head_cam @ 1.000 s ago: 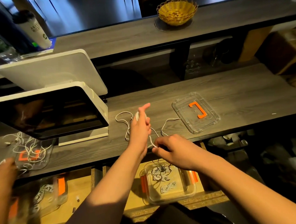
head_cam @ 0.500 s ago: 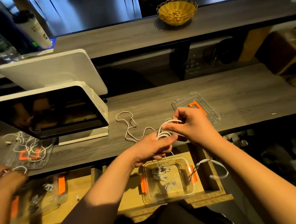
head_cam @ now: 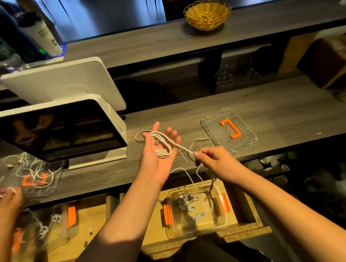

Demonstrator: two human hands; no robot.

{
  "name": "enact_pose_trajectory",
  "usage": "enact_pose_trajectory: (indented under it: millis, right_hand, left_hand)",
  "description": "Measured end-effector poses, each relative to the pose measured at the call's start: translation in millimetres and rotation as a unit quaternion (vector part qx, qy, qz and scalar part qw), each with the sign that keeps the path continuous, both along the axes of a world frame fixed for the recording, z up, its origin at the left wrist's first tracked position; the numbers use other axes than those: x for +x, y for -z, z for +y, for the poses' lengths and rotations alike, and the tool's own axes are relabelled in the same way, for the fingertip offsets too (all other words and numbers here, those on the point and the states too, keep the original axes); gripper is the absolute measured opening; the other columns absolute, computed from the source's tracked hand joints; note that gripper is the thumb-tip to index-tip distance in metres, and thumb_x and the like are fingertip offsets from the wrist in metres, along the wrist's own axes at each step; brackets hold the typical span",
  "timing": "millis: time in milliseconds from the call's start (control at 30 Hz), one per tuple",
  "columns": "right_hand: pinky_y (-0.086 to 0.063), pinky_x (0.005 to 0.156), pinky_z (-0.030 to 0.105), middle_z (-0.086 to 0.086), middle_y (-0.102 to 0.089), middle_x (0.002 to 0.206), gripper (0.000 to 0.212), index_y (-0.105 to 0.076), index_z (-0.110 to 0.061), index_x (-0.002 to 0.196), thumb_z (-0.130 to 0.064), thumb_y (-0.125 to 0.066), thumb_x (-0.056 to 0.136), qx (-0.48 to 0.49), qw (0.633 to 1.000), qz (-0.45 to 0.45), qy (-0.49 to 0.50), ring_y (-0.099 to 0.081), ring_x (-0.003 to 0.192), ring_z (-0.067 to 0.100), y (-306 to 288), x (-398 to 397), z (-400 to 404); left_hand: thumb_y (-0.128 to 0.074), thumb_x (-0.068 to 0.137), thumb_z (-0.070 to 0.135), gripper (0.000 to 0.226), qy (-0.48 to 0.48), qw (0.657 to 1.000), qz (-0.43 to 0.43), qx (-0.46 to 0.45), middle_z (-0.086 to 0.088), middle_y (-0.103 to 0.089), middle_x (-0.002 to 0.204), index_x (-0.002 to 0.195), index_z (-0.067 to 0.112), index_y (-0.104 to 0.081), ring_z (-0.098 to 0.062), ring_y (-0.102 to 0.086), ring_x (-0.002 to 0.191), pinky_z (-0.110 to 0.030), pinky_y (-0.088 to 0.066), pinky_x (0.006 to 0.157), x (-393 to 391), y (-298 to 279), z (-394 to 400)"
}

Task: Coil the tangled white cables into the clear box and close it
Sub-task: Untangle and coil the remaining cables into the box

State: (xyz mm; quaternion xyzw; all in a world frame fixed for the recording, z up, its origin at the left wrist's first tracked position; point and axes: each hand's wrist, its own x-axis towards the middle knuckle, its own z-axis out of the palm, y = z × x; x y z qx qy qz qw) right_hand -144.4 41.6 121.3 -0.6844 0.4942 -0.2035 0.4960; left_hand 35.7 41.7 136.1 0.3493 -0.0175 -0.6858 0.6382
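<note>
Grey woodgrain table, left hand flat, fingers straight, white cable looped round it, right hand pinching cable taut.

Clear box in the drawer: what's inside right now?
The clear box holds several small white cable coils on its bottom, lid off. A loose cable strand hangs toward it from the hands above. How many coils cannot be counted; glare blurs them.

A second person's hand at the table's near left corner is blurred and cut off by the picture's left edge. The small cable coils in the clear box below the table's near edge are too small to count.
</note>
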Motion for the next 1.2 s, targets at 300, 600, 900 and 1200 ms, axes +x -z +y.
enact_pose_trajectory:
  millis: [300, 600, 900, 1200]
  right_hand:
    - [-0.042, 0.060, 0.033, 0.002, -0.062, 0.074, 0.022, -0.061, -0.021, 0.093, -0.037, -0.047, 0.099, -0.030, 0.989, 0.052, -0.137, -0.052, 0.063, 0.012, -13, 21, 31]
    - [-0.052, 0.069, 0.032, -0.004, -0.070, 0.083, 0.018, -0.064, -0.019, 0.097, -0.035, -0.059, 0.092, -0.244, 0.962, 0.111, -0.048, -0.065, 0.075, 0.011, -26, 9, 15]
    - [-0.052, 0.060, 0.031, 0.001, -0.064, 0.062, 0.029, -0.065, -0.010, 0.075, -0.036, -0.064, 0.088, -0.048, 0.998, -0.026, 0.034, -0.059, 0.056, 0.013, -22, -10, 6]
    - [-0.053, 0.052, 0.034, 0.004, -0.055, 0.065, 0.015, -0.060, -0.010, 0.091, -0.024, -0.058, 0.095, 0.124, 0.987, -0.091, -0.055, -0.054, 0.055, 0.019, -19, -5, 15]
  left_hand:
    - [-0.033, 0.101, 0.050, 0.044, 0.063, 0.914, -0.400, 0.030, 0.003, -0.043, 0.067, 0.126, 0.025, -0.060, -0.005, -0.033, 0.052, -0.020, -0.028, 0.046, 10, 29, -12]
    - [-0.030, 0.080, 0.082, 0.068, 0.437, 0.825, -0.356, 0.040, 0.004, -0.052, 0.065, 0.092, 0.023, -0.061, -0.005, -0.043, 0.050, -0.015, -0.032, 0.044, -13, 10, 19]
    - [-0.049, 0.098, 0.038, 0.027, 0.490, 0.807, -0.324, -0.067, -0.003, -0.054, 0.069, 0.095, 0.011, -0.053, -0.008, -0.039, 0.052, -0.018, -0.032, 0.044, 0, 7, 31]
    - [-0.037, 0.099, 0.046, 0.045, 0.200, 0.967, -0.157, -0.008, -0.010, -0.070, 0.103, 0.122, 0.021, -0.066, -0.019, -0.068, 0.094, -0.034, -0.052, 0.087, -15, 14, 42]
